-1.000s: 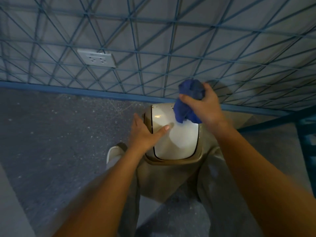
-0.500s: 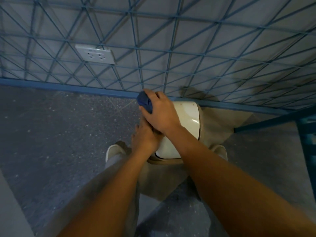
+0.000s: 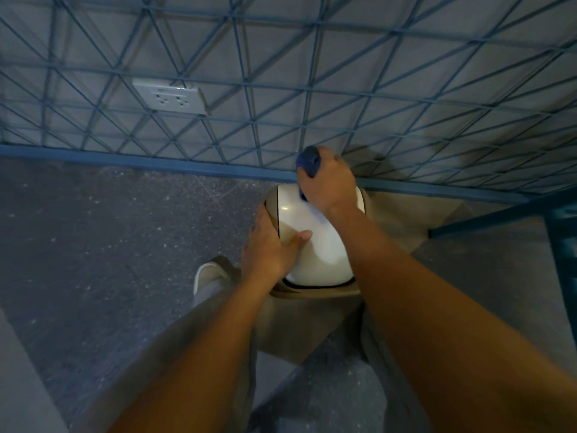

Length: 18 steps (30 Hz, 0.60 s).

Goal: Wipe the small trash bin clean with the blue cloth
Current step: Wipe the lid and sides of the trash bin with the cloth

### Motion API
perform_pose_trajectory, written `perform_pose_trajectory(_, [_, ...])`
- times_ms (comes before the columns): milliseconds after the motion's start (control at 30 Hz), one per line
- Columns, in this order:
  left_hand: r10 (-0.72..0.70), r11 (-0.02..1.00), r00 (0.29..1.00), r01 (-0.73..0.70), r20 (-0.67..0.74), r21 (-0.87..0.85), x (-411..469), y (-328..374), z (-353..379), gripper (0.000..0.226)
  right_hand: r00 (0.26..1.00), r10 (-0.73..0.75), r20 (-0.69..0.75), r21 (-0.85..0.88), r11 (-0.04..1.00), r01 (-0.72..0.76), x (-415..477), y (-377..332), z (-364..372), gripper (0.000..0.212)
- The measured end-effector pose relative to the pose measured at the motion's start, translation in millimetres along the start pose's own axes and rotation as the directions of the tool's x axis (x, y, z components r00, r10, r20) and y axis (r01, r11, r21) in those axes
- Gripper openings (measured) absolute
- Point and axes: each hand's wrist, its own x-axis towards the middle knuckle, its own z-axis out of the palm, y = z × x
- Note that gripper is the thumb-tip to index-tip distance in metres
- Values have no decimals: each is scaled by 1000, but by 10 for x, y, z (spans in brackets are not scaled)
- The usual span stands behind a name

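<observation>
Stood on the speckled floor (image 3: 93, 239) close to the far wall, just in front of the blue grid (image 3: 281, 89): small trash bin (image 3: 315, 289) with a white domed lid (image 3: 315, 242). Pressed flat and open against the lid's left side: left hand (image 3: 268, 248), thumb lying across the white surface, nothing grasped. Clenched around the bunched blue cloth (image 3: 309, 159) at the lid's far edge: right hand (image 3: 327, 182).

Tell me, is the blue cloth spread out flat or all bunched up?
Bunched up. The blue cloth is a wad inside the right hand, poking out past the fingers.
</observation>
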Motion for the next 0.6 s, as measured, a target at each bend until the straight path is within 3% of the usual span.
perform_pose_trajectory(167, [75, 997, 997, -75, -10, -17, 11, -36, 12, 98, 976, -194, 95, 10, 981, 194, -118, -243, 206, 49])
perform_pose_trajectory(267, [85, 996, 996, -85, -15, -35, 23, -56, 23, 96, 962, -231, 149, 55, 973, 225, -133, -244, 196, 51])
perform_pose_trajectory(433, [31, 997, 999, -32, -21, -73, 28, -49, 35, 103, 999, -26, 25, 21, 999, 25, 4, 84, -67, 51])
perform_pose_trajectory(600, [22, 998, 999, -23, -25, -50, 25, -48, 24, 106, 983, 171, -74, 92, 982, -164, 83, 425, -240, 52])
